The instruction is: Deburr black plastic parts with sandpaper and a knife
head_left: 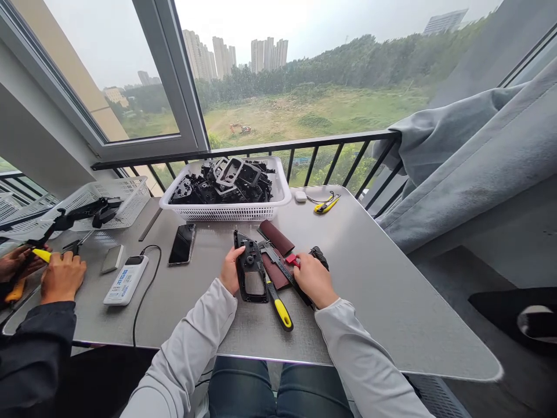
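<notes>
The left hand [230,268] was closed on the side of a black plastic frame [250,267], and this frame stood tilted near the middle of the metal table [383,290]. The right hand [314,280] was closed around a dark metal tool [282,264] with a red part. Between the hands lay dark red sandpaper [270,237] and a yellow-handled tool [281,310]. Farther ahead was a white basket [226,212] of black plastic parts [221,188].
</notes>
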The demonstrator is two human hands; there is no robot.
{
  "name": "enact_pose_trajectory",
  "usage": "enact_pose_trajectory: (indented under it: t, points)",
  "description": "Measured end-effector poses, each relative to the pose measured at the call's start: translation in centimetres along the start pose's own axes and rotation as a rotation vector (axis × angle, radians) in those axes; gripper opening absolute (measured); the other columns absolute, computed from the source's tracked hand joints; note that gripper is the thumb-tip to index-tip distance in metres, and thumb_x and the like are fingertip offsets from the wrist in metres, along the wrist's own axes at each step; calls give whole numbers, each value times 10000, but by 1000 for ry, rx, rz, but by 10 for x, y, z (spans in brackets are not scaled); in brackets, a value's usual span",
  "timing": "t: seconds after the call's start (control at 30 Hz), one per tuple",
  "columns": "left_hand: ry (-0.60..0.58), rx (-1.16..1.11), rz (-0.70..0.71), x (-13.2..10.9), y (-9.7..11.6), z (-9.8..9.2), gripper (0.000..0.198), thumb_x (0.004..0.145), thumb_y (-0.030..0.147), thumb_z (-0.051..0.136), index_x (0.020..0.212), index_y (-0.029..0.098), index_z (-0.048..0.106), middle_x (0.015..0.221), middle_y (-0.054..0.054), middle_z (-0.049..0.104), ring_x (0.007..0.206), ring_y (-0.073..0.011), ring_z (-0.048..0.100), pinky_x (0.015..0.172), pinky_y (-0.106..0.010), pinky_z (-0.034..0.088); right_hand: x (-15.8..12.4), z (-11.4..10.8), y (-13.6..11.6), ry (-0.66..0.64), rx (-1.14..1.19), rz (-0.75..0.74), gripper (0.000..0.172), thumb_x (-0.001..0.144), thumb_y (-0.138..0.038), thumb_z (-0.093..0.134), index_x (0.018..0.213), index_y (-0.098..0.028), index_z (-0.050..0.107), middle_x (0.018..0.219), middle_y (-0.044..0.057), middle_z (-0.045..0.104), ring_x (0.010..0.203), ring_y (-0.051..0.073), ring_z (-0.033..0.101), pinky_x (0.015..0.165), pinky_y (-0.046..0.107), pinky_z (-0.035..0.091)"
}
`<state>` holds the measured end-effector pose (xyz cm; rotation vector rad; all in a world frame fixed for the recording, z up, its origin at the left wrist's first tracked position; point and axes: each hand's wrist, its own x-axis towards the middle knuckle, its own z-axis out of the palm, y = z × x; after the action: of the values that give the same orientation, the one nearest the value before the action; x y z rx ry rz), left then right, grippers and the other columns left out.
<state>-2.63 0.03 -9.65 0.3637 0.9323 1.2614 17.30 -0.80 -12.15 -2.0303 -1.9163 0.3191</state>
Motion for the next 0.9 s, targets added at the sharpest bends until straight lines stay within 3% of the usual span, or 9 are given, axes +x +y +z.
enact_pose_trajectory:
  t: [0.13,0.23,0.33,0.43,0.6,0.9]
  points:
    - [-65,96,22,-2,-3,-1,268,628,265,679,846,172,554,624,21,639,501,-123,575,492,-240,471,0,-6,-6,221,306,-74,171,842,-274,500,842,-185,646,812,86,684,741,217,620,677,319,453]
    - [-99,192,44,-4,-6,0,307,597,290,702,837,170,552,614,30,613,493,-110,541,466,-223,428,-4,-12,-15,364,650,-165,269,880,-409,488,770,-203,621,714,43,659,659,183,592,654,309,473]
    - [-145,272,23,-7,-8,2,352,589,311,716,872,167,565,640,29,609,512,-108,537,475,-224,415,-13,-12,-26,299,948,-191,327,864,-514,525,796,-207,616,654,13,645,540,152,561,544,287,472]
    - [-186,338,-7,-10,-10,4,380,601,326,708,914,157,574,673,21,617,533,-107,540,497,-230,423,-20,-5,-38,190,1070,-192,358,813,-569,581,772,-214,596,562,-21,596,445,131,513,455,270,444]
    - [-236,369,-26,-12,-13,3,391,602,338,703,909,159,539,643,29,600,516,-107,535,501,-234,425,-26,5,-48,57,1163,-108,409,743,-621,634,707,-230,517,491,-49,540,367,123,486,350,254,416]
    - [-342,348,-58,-21,-16,7,498,590,283,725,986,200,435,714,20,632,522,-155,603,529,-297,497,-24,10,-49,33,1115,-96,385,751,-597,630,691,-243,491,496,-47,567,363,130,507,345,253,416]
